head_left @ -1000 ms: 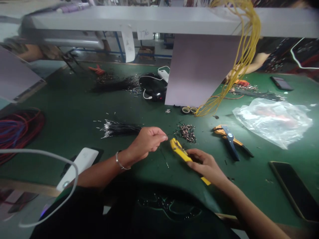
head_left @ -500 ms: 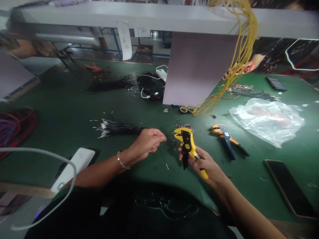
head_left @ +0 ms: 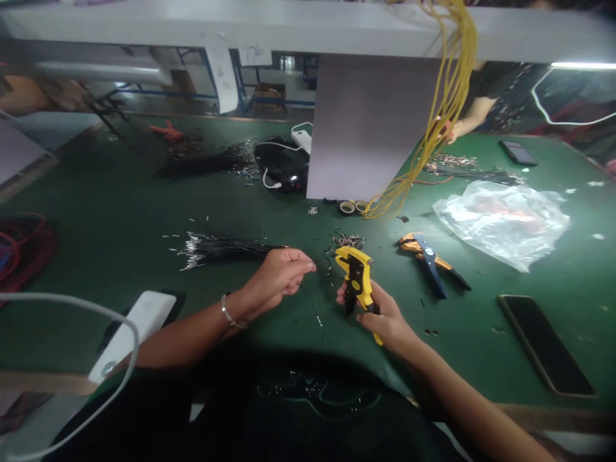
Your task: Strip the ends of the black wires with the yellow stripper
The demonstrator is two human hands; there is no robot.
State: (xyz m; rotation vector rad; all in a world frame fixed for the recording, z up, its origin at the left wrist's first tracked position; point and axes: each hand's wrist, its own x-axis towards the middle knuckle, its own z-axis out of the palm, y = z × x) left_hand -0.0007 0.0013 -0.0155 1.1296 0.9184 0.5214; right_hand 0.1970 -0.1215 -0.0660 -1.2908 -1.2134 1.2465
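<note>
My right hand (head_left: pixel 380 314) is wrapped round the handles of a yellow and black wire stripper (head_left: pixel 357 276), its jaws pointing up and left. Fingers pinched, my left hand (head_left: pixel 283 276) holds a thin black wire (head_left: pixel 310 310) whose metal-tipped end hangs below the fingers. Beyond the left hand lies a bundle of black wires (head_left: pixel 226 250) with bare silvery ends fanned to the left. A small heap of cut wire ends (head_left: pixel 349 240) sits just behind the stripper's jaws. To the right rests a second wire stripper, orange and dark blue (head_left: pixel 428 260).
A phone (head_left: pixel 546 346) and a clear plastic bag (head_left: pixel 505 221) lie on the right. Yellow wires (head_left: pixel 445 96) hang from the shelf (head_left: pixel 289 29) past a grey panel (head_left: pixel 360 128). A white power bank (head_left: pixel 137 333) is at left. Another person's hand (head_left: pixel 450 130) shows behind the yellow wires.
My right hand has tightened on the stripper, its handles drawn closer together. My left hand keeps its pinch. The whole view has shifted slightly, and the other person's hand has moved.
</note>
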